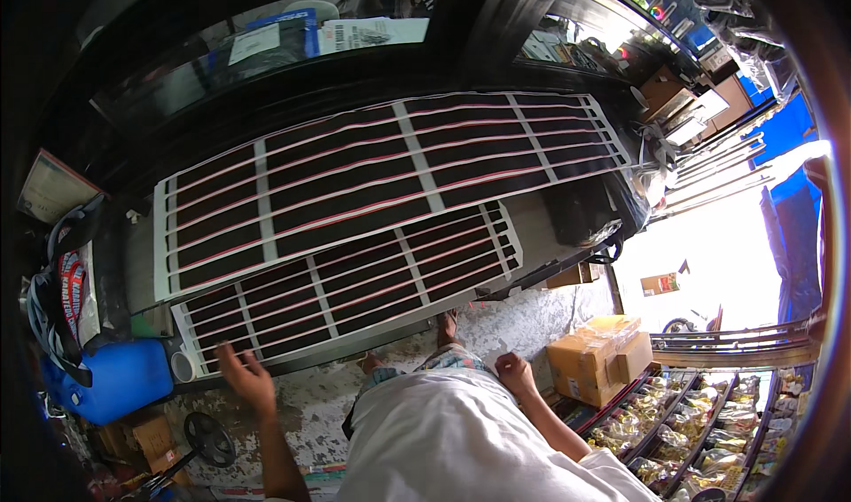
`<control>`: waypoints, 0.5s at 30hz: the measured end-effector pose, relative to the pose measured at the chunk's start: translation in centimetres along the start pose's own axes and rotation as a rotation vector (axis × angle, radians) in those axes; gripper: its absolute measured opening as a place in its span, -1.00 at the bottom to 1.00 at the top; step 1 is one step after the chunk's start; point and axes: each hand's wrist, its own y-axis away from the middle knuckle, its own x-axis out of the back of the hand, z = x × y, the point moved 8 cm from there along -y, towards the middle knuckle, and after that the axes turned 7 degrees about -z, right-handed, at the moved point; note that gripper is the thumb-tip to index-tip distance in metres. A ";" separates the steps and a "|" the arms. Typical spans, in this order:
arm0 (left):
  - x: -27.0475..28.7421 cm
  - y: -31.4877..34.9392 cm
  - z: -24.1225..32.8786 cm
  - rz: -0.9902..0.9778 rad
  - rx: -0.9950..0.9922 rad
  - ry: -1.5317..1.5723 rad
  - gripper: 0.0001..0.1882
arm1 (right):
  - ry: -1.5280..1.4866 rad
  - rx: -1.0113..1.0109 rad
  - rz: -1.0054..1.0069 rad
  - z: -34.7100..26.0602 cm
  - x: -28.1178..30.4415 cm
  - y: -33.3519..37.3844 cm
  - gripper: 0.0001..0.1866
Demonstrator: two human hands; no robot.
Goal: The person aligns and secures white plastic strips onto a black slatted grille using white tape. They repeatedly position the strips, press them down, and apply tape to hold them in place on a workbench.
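Two long dark sheets lie on a grey bench [541, 223], striped lengthwise with white and red strips and crossed by pale grey bands. The larger sheet [341, 160] is at the back and partly covers the smaller sheet [362, 280] in front. My left hand [246, 380] is over the front left end of the smaller sheet, its fingers apart and nothing in them. I cannot tell whether it touches the sheet. Beside my right hip, my right hand [514, 372] hangs with curled fingers, away from the bench, and I see nothing in it.
Left of the bench stand a blue plastic container [120, 382], a white tube end [183, 366] and a black bag [97, 289]. A small black wheel [210, 438] is below. At right are a taped carton [581, 360] and racks of plastic-wrapped goods [656, 427].
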 end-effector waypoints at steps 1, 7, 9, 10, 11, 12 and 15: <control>-0.6 1.2 4.4 -0.021 -0.090 0.027 -0.41 | 0.028 0.027 0.106 0.2 1.2 -1.3 -0.91; -6.7 6.9 23.5 -0.475 -0.147 0.238 -0.33 | -0.004 0.353 0.271 -2.5 10.6 -11.5 -0.84; -8.2 7.9 29.1 -0.568 -0.187 0.226 -0.29 | 0.005 0.495 0.228 -4.8 13.3 -14.8 -0.84; -8.9 8.4 31.8 -0.618 -0.196 0.213 -0.28 | 0.011 0.560 0.201 -5.2 14.1 -16.6 -0.84; -9.5 9.0 34.3 -0.669 -0.204 0.203 -0.26 | 0.017 0.624 0.174 -5.6 14.9 -18.3 -0.83; -10.2 9.5 36.3 -0.676 -0.214 0.176 -0.24 | 0.016 0.686 0.147 -6.0 15.2 -19.7 -0.82; -12.6 10.2 40.4 -0.682 -0.237 0.101 -0.21 | -0.010 0.724 0.042 -7.6 16.3 -22.2 -0.81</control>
